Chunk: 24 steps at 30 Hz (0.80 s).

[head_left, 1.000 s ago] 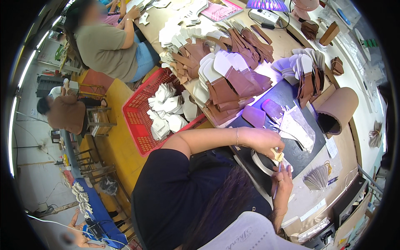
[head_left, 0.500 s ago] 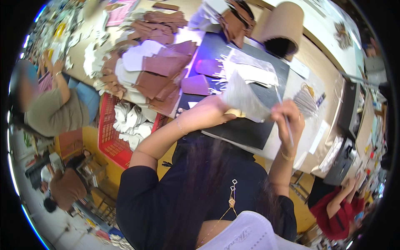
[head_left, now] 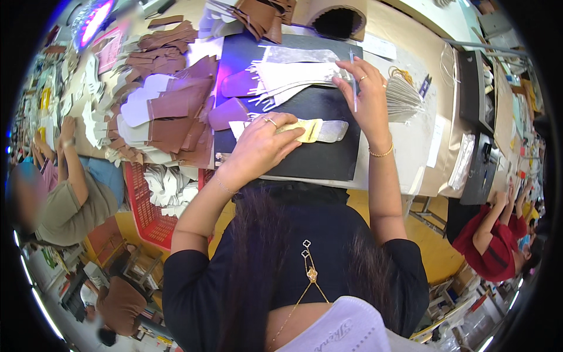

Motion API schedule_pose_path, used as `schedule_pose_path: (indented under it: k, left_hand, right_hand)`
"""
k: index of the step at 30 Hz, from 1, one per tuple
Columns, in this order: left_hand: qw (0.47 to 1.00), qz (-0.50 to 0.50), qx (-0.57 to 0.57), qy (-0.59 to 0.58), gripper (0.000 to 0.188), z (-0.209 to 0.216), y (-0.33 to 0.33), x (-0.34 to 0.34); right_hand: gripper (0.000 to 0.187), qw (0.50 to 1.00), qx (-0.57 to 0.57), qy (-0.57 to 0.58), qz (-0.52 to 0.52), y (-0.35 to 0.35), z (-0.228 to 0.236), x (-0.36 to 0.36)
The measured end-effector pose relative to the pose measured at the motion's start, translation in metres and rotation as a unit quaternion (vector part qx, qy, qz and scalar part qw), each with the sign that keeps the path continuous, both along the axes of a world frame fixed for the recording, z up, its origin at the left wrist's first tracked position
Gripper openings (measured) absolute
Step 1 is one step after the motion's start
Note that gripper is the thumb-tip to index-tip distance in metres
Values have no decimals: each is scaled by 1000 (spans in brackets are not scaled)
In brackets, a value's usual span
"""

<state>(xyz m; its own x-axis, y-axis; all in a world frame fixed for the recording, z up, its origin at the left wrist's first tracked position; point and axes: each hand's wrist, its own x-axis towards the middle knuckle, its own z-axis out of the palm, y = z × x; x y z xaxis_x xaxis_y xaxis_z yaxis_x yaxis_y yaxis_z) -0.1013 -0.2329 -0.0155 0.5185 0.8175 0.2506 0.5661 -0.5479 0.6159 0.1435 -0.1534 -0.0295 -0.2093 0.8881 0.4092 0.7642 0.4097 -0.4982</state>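
Observation:
My left hand (head_left: 261,144) lies across a small yellow piece (head_left: 309,131) on the black mat (head_left: 328,161), fingers stretched over it. A grey strip (head_left: 332,131) shows beyond the yellow piece, and a white tip sticks out at the other side, partly under my hand. My right hand (head_left: 369,102) has a slim, pale pen (head_left: 354,82) between its fingers, standing roughly upright. Its thumb and fingertips reach the narrow right end of the white fringed pieces (head_left: 293,76). A greyish sheet (head_left: 302,54) lies behind them. Brown-mauve pieces (head_left: 230,114) rest at the mat's left.
Brown and white cut pieces (head_left: 176,105) are heaped at left, above a red basket (head_left: 149,205) of white scraps. A cardboard tube (head_left: 337,17) lies at the back. A fanned grey bundle (head_left: 404,100) sits at right. Other people work on both sides.
The grey sheet held up between my hands is down from the air. My left hand has come down onto the yellow piece; my right hand, still with the pen, has moved to the white pieces.

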Motion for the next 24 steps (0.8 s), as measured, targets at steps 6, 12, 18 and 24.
schedule_pose_path:
  k: [6, 12, 18, 24]
  left_hand:
    - [996, -54, 70, -7, 24, -22, 10, 28]
    - [994, -77, 78, 3, 23, -29, 15, 36]
    - [994, -75, 79, 0, 22, -30, 16, 35]
    - [994, -72, 86, 5, 21, -31, 16, 36]
  right_hand:
    - [27, 999, -31, 18, -37, -41, 2, 24]
    - [24, 995, -34, 57, -68, -58, 6, 32]
    - [22, 997, -36, 55, -46, -59, 9, 28]
    - [24, 994, -27, 93, -55, -61, 13, 25]
